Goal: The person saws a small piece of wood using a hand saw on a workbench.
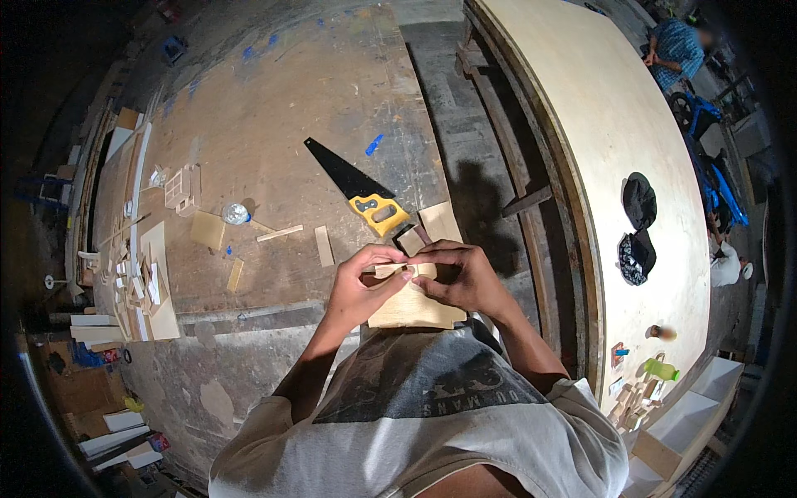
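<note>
In front of my body, my left hand (364,286) pinches the left end of a small pale wooden piece (389,270). My right hand (466,278) grips a rounded pale wooden piece (427,270) that meets it at the fingertips. Whether they are one part or two I cannot tell, as fingers cover much of them. Just beneath both hands is a flat light wooden board (415,314) with a notched corner. Beyond the hands lies a handsaw (357,189) with a black blade and yellow handle. Beside its handle, a dark-edged wooden block (410,240) is partly hidden by my right fingers.
The worn brown worktop (274,124) carries wooden strips (281,233), a clear round container (237,213) and a small wooden frame (183,187). Scrap wood (137,290) is heaped at left. A pale long table (581,100) stands right, with black caps (638,201). Far right is another person (677,51).
</note>
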Motion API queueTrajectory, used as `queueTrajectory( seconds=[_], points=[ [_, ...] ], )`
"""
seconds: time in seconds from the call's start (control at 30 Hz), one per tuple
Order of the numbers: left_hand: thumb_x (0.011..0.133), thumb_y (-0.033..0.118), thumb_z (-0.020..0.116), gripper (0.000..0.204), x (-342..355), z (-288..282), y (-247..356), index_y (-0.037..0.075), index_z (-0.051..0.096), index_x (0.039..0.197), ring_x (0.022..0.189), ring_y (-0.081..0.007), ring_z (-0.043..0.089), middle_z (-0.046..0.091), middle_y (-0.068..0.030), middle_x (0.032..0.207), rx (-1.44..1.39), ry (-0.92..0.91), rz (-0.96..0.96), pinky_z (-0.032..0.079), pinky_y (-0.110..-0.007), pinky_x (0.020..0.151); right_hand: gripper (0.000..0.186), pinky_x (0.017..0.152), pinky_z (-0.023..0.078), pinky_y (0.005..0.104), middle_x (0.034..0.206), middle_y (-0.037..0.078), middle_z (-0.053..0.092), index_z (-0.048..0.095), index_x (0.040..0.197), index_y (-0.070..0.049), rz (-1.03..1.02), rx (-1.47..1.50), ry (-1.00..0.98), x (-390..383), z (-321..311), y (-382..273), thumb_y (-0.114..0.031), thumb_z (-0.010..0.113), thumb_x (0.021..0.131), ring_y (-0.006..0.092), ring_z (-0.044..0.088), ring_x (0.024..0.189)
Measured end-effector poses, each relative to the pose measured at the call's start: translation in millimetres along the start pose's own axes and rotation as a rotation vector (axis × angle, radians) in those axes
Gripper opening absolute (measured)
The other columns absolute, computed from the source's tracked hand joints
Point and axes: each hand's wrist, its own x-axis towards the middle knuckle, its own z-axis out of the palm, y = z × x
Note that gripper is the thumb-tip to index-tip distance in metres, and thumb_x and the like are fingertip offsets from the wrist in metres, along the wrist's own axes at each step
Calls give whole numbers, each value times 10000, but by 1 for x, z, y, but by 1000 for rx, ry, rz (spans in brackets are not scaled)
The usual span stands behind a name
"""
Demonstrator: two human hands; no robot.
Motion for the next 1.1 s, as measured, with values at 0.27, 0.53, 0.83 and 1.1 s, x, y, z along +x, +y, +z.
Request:
queueTrajectory(
  seconds=[0.27, 0.53, 0.83, 1.1],
  points=[
    [828, 14, 712, 181, 2, 14, 8, -21, 659, 997, 903, -90, 613, 646, -54, 993, -46, 46, -96, 530, -217, 737, 301, 944, 466, 356, 915, 141, 674, 707, 1014, -58, 17, 9, 24, -4, -3, 0, -101, 784, 726, 252, 649, 988],
    [820, 17, 717, 199, 5, 14, 0, 7, 704, 1018, 930, -96, 604, 615, -53, 1054, 94, 17, -4, 527, -211, 710, 527, 894, 472, 278, 1081, 95, 631, 554, 1212, -18, 126, 224, 50, -11, -6, 3, 21, 756, 727, 148, 595, 1048],
    [822, 47, 721, 180, 6, 15, 2, 25, 708, 1000, 881, -88, 603, 624, -46, 1012, 146, -8, 45, 510, -202, 637, 590, 799, 491, 237, 1090, 69, 599, 484, 1279, -25, 195, 446, 30, -19, -16, 2, 67, 725, 748, 132, 591, 989],
    [820, 71, 726, 160, 7, 17, 6, 27, 708, 973, 856, -97, 616, 642, -55, 988, 162, -12, 53, 516, -216, 610, 608, 851, 472, 250, 1048, 67, 621, 477, 1296, -19, 188, 476, 98, -30, -10, 2, 52, 735, 750, 122, 582, 970]
  ],
)
